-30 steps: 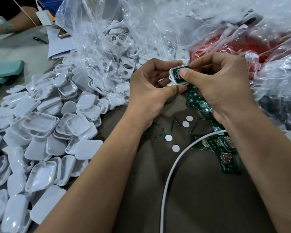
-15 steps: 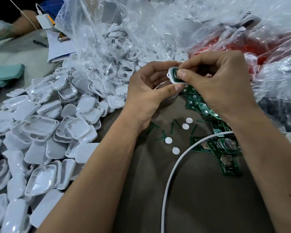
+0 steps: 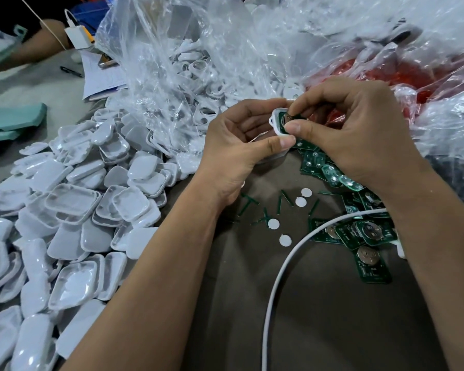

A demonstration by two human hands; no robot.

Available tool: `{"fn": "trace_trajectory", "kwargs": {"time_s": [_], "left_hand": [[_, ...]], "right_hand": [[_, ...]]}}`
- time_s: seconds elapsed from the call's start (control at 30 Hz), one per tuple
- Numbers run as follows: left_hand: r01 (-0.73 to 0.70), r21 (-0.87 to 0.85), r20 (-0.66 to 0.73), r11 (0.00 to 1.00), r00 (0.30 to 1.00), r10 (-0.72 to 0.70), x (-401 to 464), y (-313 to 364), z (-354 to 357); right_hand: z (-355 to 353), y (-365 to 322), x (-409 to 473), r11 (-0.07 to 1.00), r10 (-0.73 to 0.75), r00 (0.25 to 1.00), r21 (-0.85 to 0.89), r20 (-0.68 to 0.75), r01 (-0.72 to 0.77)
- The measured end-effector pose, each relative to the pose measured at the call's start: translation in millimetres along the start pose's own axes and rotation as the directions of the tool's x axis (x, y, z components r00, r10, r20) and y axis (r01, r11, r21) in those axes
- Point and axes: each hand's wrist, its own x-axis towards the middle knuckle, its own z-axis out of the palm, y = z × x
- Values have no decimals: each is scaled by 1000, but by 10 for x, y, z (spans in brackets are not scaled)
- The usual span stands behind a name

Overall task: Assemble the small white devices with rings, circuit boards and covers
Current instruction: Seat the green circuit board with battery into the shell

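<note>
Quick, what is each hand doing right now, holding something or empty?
Left hand: holding the small white case.
Right hand: fingers pinching the green circuit board into that case.

- Both forearms are showing bare from the bottom edge of the head view up to the wrists; no sleeve is reaching into sight.
- The left hand (image 3: 235, 148), at about 11 o'clock from the view's centre, is wearing no glove, ring or watch.
- The right hand (image 3: 359, 135), at about 1 o'clock, is likewise going ungloved, with nothing worn at the wrist.
- Short, trimmed, unpainted nails are showing on both thumbs.
- A small dark mark is showing on the right forearm near the right edge, at about 4 o'clock.
</note>
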Motion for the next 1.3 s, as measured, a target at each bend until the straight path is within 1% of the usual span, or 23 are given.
{"fn": "trace_trajectory", "kwargs": {"time_s": [0.17, 0.43, 0.67, 1.07, 1.3], "left_hand": [[3, -7, 4, 1000, 1000, -3, 5, -3, -13], [8, -48, 18, 999, 1000, -7, 19, 1, -21], [13, -98, 32, 995, 999, -10, 28, -7, -30], [17, -66, 14, 998, 1000, -16, 12, -11, -21], [6, -23, 12, 1000, 1000, -5, -6, 18, -2]], "right_hand": [[0, -16, 1, 1000, -15, 1000, -18, 15, 15], [27, -52, -2, 990, -99, 995, -102, 1, 99], [40, -47, -1, 983, -144, 990, -114, 2, 143], [33, -33, -6, 988, -105, 994, -113, 25, 107], [30, -16, -4, 998, -33, 999, -50, 9, 33]]}}
